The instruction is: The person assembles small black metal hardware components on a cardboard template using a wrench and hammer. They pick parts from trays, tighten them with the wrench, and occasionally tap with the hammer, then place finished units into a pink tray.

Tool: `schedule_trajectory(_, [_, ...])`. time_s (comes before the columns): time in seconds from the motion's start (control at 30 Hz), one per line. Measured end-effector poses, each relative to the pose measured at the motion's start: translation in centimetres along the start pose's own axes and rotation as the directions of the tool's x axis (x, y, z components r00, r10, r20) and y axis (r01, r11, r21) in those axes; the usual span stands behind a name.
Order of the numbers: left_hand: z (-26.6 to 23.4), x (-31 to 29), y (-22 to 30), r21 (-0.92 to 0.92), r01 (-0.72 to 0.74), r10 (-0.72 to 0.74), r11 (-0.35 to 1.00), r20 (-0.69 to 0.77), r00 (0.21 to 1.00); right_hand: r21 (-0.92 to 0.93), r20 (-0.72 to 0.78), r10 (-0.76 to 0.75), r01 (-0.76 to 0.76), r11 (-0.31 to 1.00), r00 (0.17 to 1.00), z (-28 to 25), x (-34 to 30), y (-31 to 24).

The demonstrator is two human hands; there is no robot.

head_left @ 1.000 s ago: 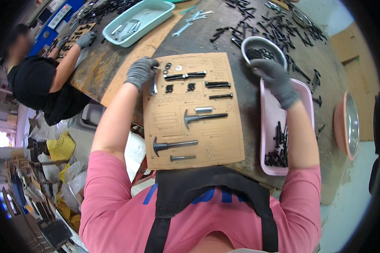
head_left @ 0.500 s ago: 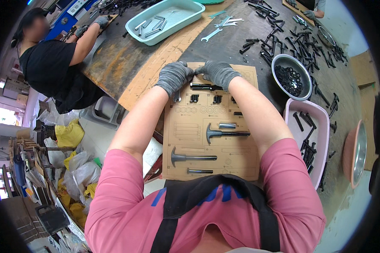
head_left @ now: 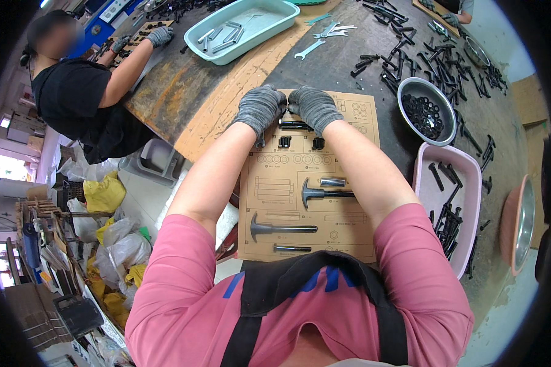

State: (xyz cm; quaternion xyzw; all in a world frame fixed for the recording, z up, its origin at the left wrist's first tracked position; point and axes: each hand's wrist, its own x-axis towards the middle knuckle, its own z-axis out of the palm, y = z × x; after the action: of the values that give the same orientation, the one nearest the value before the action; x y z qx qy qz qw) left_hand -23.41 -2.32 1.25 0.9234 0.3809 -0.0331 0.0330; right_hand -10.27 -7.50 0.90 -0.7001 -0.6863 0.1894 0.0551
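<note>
My left hand point(head_left: 259, 112) and my right hand point(head_left: 316, 108), both in grey knit gloves, meet near the top of a printed cardboard sheet point(head_left: 352, 241). Their fingers are curled and pinched close together; anything between the fingertips is too small or hidden. A black cylindrical part point(head_left: 294, 125) lies just below them, partly under my right hand. Lower down are two groups of short black screws point(head_left: 284, 142), a silver tube point(head_left: 332, 182), one T-headed dark bar point(head_left: 314, 194) partly behind my right forearm, another T-headed bar point(head_left: 286, 229) and a black bolt point(head_left: 292, 248).
A pale blue tray point(head_left: 229, 58) with silver tubes stands beyond, beside several wrenches point(head_left: 310, 50). At right are a metal bowl point(head_left: 442, 139) of black nuts, a pink tray point(head_left: 420, 174) of black bolts and scattered T-headed bars. A co-worker point(head_left: 73, 92) is at far left.
My hands have drawn together at the sheet's top, fingertips nearly meeting. My left hand shifted right, and the wrench seen below it is now covered. The co-worker's near hand moved right.
</note>
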Motion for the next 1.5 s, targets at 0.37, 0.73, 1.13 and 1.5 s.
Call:
schedule_trajectory(0.37, [0.2,0.0,0.1,-0.037,0.015,-0.015,0.999,0.0,1.0,0.135,-0.711,0.033,0.091,0.987,0.703,-4.7,-6.6,11.1])
schedule_trajectory(0.73, [-1.3,-3.8,-1.0,-0.306,-0.017,-0.095,0.952,-0.346,0.934,-0.238,-0.73,-0.165,-0.02,0.971,0.663,-5.3,-18.9,12.6])
schedule_trajectory(1.13, [3.5,-26.8,-0.6,-0.908,0.298,-0.572,0.295,0.082,0.816,0.189,0.025,0.087,-0.09,0.978,0.996,2.0,-23.5,8.3])
schedule_trajectory(1.5, [7.7,-33.3,4.8,-0.891,0.29,-0.433,-0.35,0.428,0.793,0.963,0.267,0.313,-0.238,-0.13,0.911,3.8,-23.5,10.0])
